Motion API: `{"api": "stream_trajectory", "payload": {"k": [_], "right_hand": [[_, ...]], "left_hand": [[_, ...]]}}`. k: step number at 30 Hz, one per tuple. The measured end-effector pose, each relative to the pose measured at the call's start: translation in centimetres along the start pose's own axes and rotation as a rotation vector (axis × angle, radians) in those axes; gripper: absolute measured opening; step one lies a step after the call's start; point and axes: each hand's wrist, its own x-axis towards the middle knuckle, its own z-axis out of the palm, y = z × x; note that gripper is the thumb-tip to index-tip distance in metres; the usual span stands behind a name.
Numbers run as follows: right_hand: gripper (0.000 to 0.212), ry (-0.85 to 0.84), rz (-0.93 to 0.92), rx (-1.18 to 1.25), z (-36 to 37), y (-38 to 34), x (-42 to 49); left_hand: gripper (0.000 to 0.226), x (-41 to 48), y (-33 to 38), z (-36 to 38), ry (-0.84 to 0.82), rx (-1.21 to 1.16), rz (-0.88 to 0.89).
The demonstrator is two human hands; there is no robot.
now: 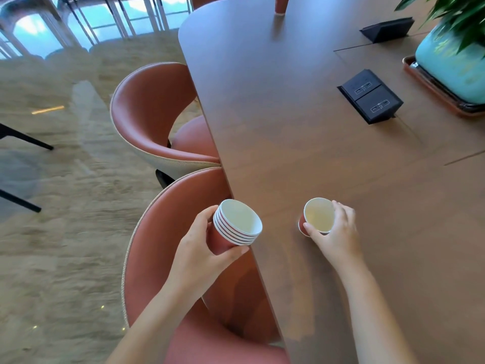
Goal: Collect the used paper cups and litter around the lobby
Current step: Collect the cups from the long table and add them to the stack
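My left hand [202,248] grips a stack of several nested red paper cups [236,227] with white rims, held tilted just off the left edge of the brown table [288,127]. My right hand [336,232] is closed around a single red paper cup [317,215] that stands on the table near the front edge; its white inside looks empty. Another red cup [281,5] stands at the far end of the table, cut off by the top of the frame.
Two terracotta chairs [152,111] are pushed in along the table's left side, the nearer one [168,232] under my left arm. Black pop-up socket boxes [370,95] sit in the tabletop. A teal plant pot [451,64] on a tray stands at the right.
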Motion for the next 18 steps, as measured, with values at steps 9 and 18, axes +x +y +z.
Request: {"api": "stream_trajectory", "payload": {"k": [9, 18], "right_hand": [[0.080, 0.035, 0.027, 0.080, 0.0, 0.6, -0.9], [0.074, 0.099, -0.183, 0.194, -1.9, -3.1, -4.9]], "left_hand": [[0.070, -1.5, 0.0, -0.1, 0.007, -0.005, 0.011], [0.074, -3.1, 0.4, -0.2, 0.004, 0.041, 0.058]]}}
